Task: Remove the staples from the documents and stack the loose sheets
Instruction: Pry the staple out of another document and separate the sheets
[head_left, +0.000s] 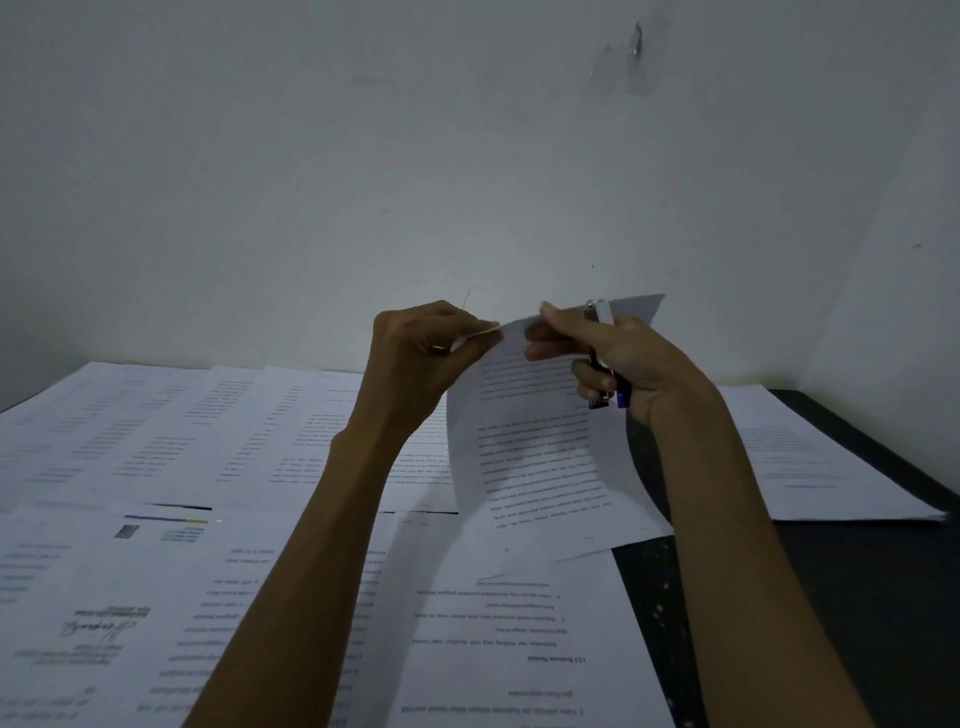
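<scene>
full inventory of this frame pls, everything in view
held document: 1, white with print, raised at centre between both hands
staple remover: 1, silver with purple ends, in the right hand
spread sheets: many, overlapping so exact count unclear, white with print, flat over the table's left and centre
right-side sheets: 1 sheet or thin stack, white, far right of the table
table: 1, dark and speckled, bare at the right
wall: pale, behind the table
hook: 1, metallic, high on the wall
left hand: pinches the document's top corner
right hand: pinches the document's top edge, grips the remover
</scene>
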